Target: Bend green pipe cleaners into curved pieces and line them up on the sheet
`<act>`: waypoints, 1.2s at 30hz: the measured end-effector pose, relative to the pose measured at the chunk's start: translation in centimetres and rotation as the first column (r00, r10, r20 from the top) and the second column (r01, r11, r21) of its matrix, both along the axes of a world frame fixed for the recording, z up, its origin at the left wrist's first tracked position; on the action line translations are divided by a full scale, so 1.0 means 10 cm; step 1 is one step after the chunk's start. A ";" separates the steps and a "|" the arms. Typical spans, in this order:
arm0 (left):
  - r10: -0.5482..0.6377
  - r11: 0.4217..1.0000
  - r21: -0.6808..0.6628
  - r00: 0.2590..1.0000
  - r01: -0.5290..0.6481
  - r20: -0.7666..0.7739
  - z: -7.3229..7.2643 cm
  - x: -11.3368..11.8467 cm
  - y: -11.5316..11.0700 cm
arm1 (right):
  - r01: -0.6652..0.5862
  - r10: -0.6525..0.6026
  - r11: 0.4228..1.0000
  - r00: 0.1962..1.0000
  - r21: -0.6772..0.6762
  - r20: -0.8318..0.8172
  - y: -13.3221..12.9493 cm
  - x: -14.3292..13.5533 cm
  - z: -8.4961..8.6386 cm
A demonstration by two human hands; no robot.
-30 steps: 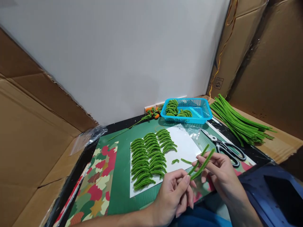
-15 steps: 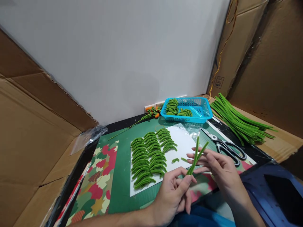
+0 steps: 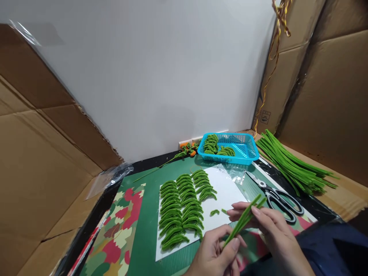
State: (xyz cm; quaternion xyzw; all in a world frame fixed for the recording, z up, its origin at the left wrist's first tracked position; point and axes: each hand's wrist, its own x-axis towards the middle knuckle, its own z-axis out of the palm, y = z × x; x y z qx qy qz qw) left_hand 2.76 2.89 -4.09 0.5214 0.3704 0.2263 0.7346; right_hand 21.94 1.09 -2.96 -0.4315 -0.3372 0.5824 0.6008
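Note:
My left hand (image 3: 220, 251) pinches the lower ends of a few green fuzzy stems (image 3: 243, 220) between thumb and fingers. The thumb and fingers of my right hand (image 3: 270, 224) close round their upper part, and the tips stick out above. To the left, curved green pieces (image 3: 171, 214) lie in three columns on a white sheet (image 3: 222, 184). A small green piece (image 3: 214, 212) rests on the sheet near my hands, with another beside my right fingertips.
A blue basket (image 3: 250, 158) at the back holds more curved pieces. Scissors (image 3: 276, 195) lie right of my right hand, below a bundle of long green stems (image 3: 293, 165). An orange-flowered sprig (image 3: 188, 147) lies left of the basket. Cardboard (image 3: 330, 99) stands at both sides.
My right hand has closed on the upper part of the stems, which now lean further right and lie closer together. The view has tilted up, so the table appears lower.

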 end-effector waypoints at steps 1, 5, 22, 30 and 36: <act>-0.001 1.000 0.010 1.000 0.001 -0.002 0.01 0.00 0.02 | 0.032 -0.032 0.999 0.999 0.013 0.030 0.01 0.00 0.00; -0.018 1.000 0.021 0.999 0.018 -0.030 0.06 0.00 0.04 | 0.062 -0.075 0.996 0.980 0.071 0.183 0.07 0.04 0.08; -0.020 1.000 -0.007 0.993 0.021 0.117 0.10 0.01 0.01 | 0.036 -0.093 0.980 0.952 0.194 0.293 0.11 0.10 0.15; 0.013 1.000 -0.018 0.996 -0.011 0.089 0.12 0.04 0.01 | 0.042 -0.077 0.988 0.968 0.150 0.239 0.09 0.07 0.15; 0.018 0.999 -0.038 0.993 -0.014 0.116 0.15 0.04 0.02 | 0.120 -0.149 0.982 0.966 0.144 0.212 0.09 -0.05 0.08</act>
